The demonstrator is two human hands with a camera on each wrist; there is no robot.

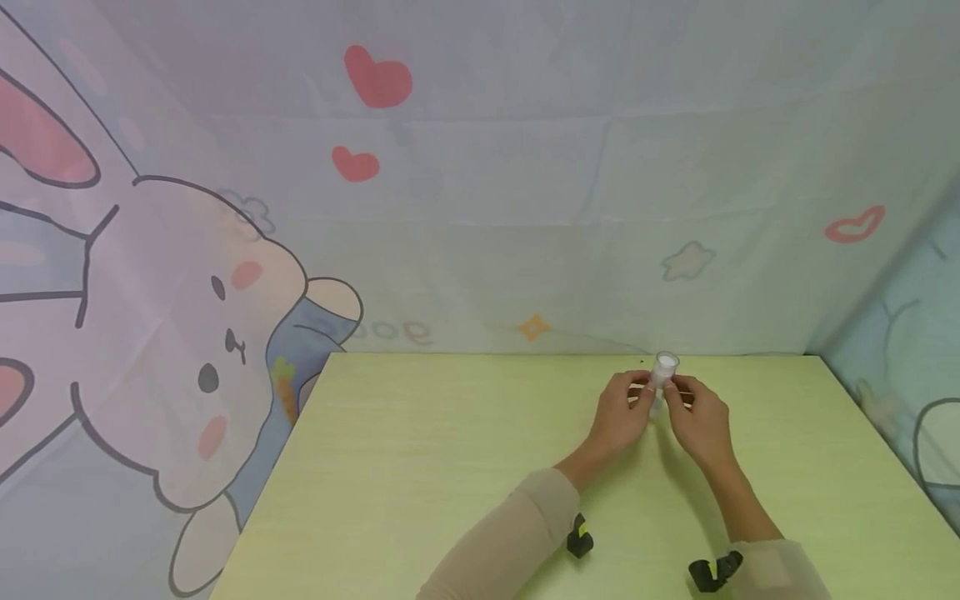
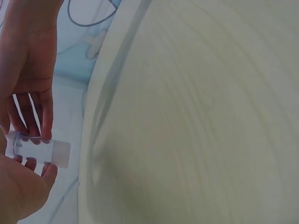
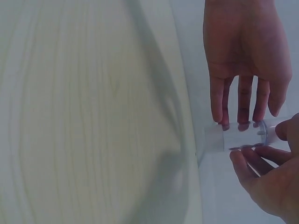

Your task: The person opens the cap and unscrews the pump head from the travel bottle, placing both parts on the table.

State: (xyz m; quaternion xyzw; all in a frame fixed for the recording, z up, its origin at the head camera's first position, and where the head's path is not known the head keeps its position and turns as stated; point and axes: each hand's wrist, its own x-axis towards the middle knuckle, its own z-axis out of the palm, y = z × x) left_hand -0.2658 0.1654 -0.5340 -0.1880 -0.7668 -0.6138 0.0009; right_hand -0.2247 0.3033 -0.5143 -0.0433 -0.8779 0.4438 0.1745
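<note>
A small clear cylindrical container (image 1: 664, 368) is held up over the far part of the table, between both hands. My left hand (image 1: 622, 412) pinches it from the left with thumb and fingers. From the right, my right hand (image 1: 703, 423) grips it in the same way. In the left wrist view the container (image 2: 37, 149) shows a see-through body and a frosted, whitish end pointing toward the table side. The right wrist view shows fingertips of both hands on the clear wall of the container (image 3: 244, 136). Whatever is inside cannot be made out.
The pale yellow-green wooden table (image 1: 420, 467) stretches mostly to the left of the hands. A printed cloth (image 1: 480, 183) with hearts and a rabbit hangs behind its far edge. Black wrist devices (image 1: 579, 537) sit by both sleeves.
</note>
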